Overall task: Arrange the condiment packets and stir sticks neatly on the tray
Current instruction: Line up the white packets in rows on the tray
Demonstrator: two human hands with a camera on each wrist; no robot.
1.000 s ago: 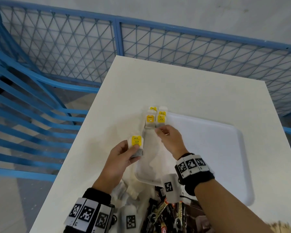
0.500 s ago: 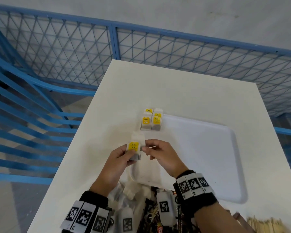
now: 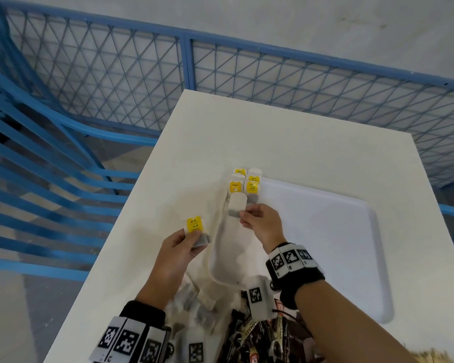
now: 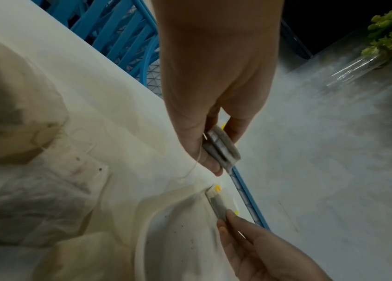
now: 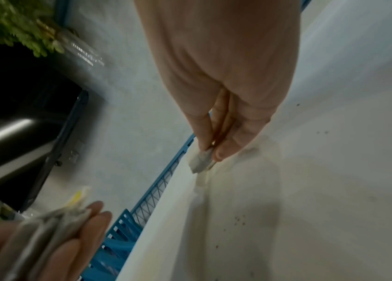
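Note:
A white tray (image 3: 325, 231) lies on the white table (image 3: 273, 142). Several tea bags with yellow tags (image 3: 244, 183) sit in a tight block at the tray's far left corner. My right hand (image 3: 260, 221) pinches a white tea bag (image 3: 237, 207) by its near end, just in front of that block; the right wrist view shows that tea bag (image 5: 201, 159) between thumb and fingers. My left hand (image 3: 178, 247) holds a small stack of tea bags with a yellow tag (image 3: 194, 224) on top, left of the tray. In the left wrist view the stack (image 4: 221, 148) is pinched edge-on.
More loose tea bags (image 3: 194, 302) and dark sachets (image 3: 257, 334) lie in a pile at the table's near edge. A bundle of wooden stir sticks (image 3: 425, 357) shows at the bottom right. Blue mesh fencing (image 3: 116, 69) surrounds the table.
My right hand took one tea bag from the stack in my left hand and carried it forward to the block at the tray's corner. The left hand drew back left.

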